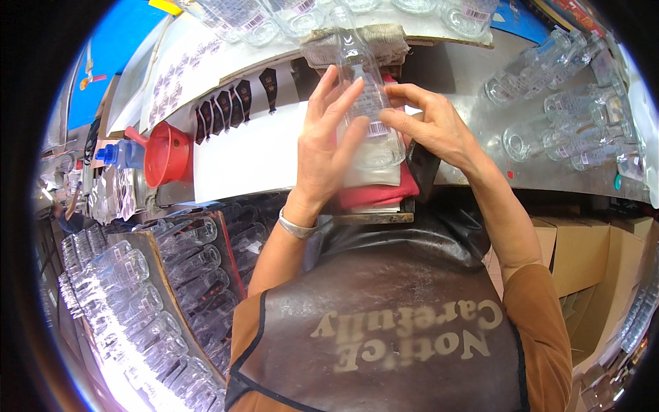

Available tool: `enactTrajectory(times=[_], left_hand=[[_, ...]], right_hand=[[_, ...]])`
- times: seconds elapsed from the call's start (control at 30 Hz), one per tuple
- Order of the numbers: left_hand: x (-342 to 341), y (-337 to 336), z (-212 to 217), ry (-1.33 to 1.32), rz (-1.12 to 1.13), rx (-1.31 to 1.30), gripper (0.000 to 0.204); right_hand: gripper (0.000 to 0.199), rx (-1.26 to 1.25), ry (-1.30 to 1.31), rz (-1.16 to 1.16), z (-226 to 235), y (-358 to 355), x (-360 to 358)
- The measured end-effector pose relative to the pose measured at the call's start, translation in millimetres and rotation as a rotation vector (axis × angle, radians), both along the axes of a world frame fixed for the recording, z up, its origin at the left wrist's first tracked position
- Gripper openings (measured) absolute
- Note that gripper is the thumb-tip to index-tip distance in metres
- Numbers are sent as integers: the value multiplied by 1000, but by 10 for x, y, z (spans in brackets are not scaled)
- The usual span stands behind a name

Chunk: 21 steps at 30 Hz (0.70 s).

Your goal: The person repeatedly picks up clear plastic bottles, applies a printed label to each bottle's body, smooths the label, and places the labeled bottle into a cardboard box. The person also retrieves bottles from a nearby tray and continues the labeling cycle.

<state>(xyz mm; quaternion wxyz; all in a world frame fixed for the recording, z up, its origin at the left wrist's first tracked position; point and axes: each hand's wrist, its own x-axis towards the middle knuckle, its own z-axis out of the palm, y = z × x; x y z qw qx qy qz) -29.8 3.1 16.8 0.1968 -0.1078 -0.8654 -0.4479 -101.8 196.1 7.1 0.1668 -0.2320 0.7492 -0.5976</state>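
pressing a clear glass bottle [362,103] flat onto a folded red cloth [377,193] at the near edge of the workbench [473,137], the person works with both hands. the left hand [326,147] lies along the bottle's left side, fingers stretched out and spread, steadying rather than clasping it. the right hand [429,123] pinches with thumb and forefinger at a small white label [374,127] on the bottle's body, the other fingers curled loosely. judging by this, the label is on the glass but is only now being smoothed or set, so this bottle looks close to finished, while many others seem to wait.

sheets of dark labels [233,103] lie on white backing paper at the left part of the bench, just beside a red funnel [168,154] and a blue-capped container [117,152]. more clear bottles [570,103] lie on their sides at the bench's right end, and a row stands along its far edge. below the left side, a crate of bottles [165,288] is packed full. cardboard boxes [590,261] sit low on the right. a brown apron [384,323] covers the lap. nothing blocks the hands.
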Motion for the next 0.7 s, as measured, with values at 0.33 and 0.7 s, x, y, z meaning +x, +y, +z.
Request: enactTrajectory(times=[0.33,0.7], left_hand=[[7,5,-33,-10,8,26,48],[14,13,-16,-62,13,71,57]], right_hand=[[34,-528,-495,-277,-121,248,-83],[33,57,579,-14,478,61,-261]])
